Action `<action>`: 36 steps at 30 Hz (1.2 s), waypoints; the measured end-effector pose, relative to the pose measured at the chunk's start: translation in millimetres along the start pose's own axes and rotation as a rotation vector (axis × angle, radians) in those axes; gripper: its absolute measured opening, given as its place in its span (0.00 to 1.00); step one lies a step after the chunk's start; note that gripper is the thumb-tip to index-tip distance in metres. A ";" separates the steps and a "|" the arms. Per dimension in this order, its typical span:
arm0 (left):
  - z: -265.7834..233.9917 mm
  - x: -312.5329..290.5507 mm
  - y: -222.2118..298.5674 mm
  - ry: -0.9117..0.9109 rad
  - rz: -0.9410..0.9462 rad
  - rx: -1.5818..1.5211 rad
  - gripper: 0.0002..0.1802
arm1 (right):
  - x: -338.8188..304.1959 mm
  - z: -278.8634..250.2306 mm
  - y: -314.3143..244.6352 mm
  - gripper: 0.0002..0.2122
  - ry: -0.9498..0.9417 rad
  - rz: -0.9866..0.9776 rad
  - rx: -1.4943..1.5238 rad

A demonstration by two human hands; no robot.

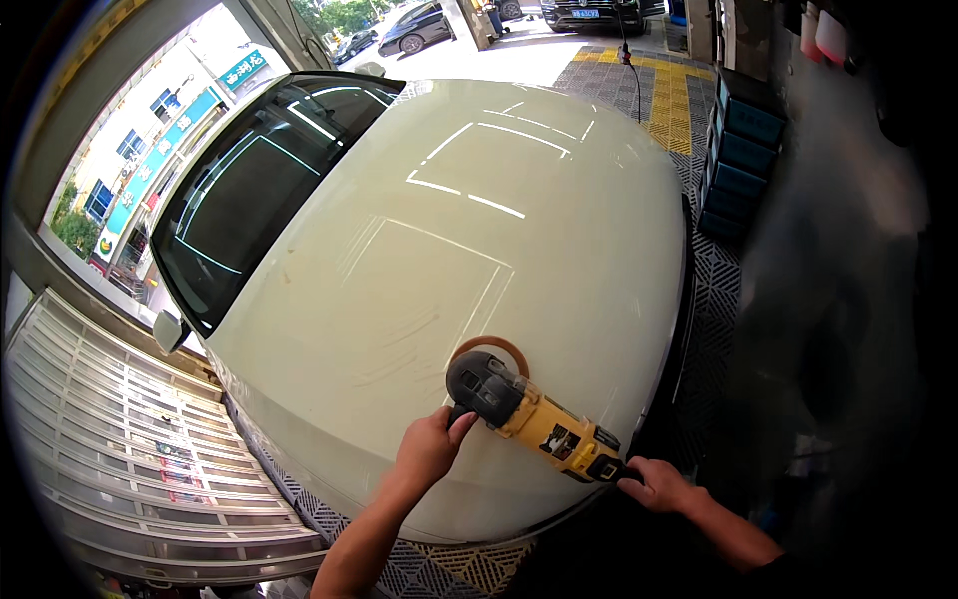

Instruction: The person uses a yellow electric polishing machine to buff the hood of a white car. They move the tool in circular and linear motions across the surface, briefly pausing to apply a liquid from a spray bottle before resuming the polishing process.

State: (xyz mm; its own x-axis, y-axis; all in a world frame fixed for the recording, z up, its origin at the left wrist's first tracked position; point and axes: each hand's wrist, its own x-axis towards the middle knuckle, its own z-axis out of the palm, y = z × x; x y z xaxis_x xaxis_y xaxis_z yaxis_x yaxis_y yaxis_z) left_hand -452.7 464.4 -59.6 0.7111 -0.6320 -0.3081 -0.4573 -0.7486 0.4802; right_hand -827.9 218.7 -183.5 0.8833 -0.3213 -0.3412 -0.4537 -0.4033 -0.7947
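Observation:
A yellow and black car polisher (544,424) rests over the near part of a cream-white car hood (399,290). Its round orange-brown pad (506,349) lies against the paint, partly hidden under the black head. My left hand (429,447) is closed round the side handle by the polisher's head. At the tool's rear end, my right hand (659,486) grips the black back handle. Faint streaks and smears mark the paint just left of the pad. Light strips reflect in the glossy hood farther off.
The dark windshield (254,190) and a side mirror (170,331) lie to the left. Stacked dark drawers (740,155) stand at the right on grated floor tiles (714,299). A slatted metal shutter (140,439) is at the lower left. Parked cars (414,30) show outside.

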 end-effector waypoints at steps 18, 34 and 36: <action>-79.2 130.0 28.5 0.465 -0.315 0.526 0.14 | 194.1 -124.5 -109.0 0.40 -0.161 -0.044 -0.110; -133.4 158.8 -90.7 0.566 -0.443 0.501 0.10 | 218.7 -100.2 -159.1 0.32 -0.275 -0.303 0.177; -147.2 211.4 -73.0 0.533 -0.376 0.528 0.11 | 231.3 -116.7 -160.9 0.32 -0.181 -0.273 0.222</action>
State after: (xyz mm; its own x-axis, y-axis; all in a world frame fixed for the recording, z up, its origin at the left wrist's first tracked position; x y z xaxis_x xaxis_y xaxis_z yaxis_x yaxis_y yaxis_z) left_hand -190.3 414.9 -38.9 0.9626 -0.2417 0.1227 -0.2352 -0.9698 -0.0652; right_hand -564.3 109.3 -76.0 0.9835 -0.0635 -0.1696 -0.1802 -0.2513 -0.9510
